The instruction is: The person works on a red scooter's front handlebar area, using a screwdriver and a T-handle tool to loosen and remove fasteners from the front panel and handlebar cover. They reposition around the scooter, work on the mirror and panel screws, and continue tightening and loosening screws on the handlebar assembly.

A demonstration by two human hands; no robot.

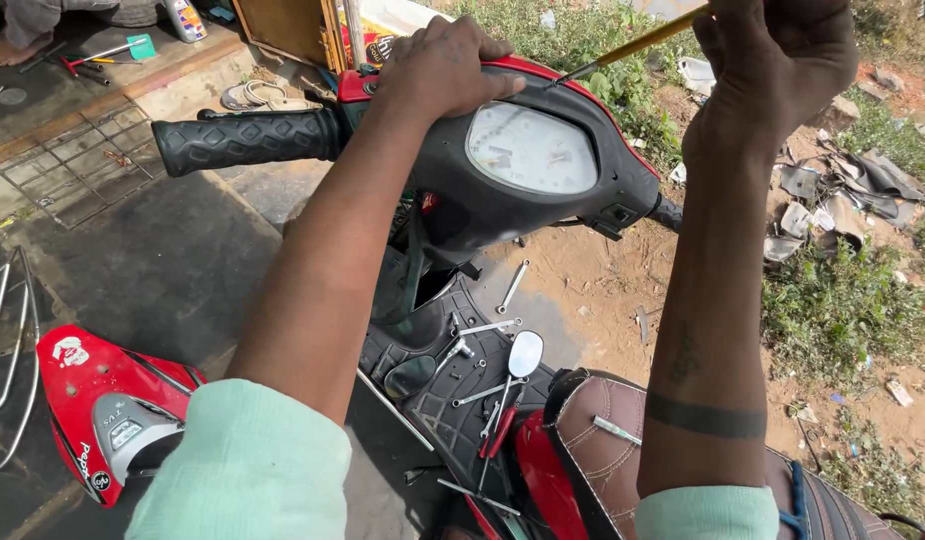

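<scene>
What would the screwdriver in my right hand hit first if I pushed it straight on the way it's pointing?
The screwdriver in the right hand slants down-left, its tip at the red-edged handlebar cover above the speedometer. It would probably meet that cover first; depth is uncertain.

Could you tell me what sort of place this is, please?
Probably a roadside scooter repair spot, outdoors: loose steel spanners lie on the scooter's black ribbed footboard, a detached red plastic body panel rests on the ground, and weeds border bare dirt.
</scene>
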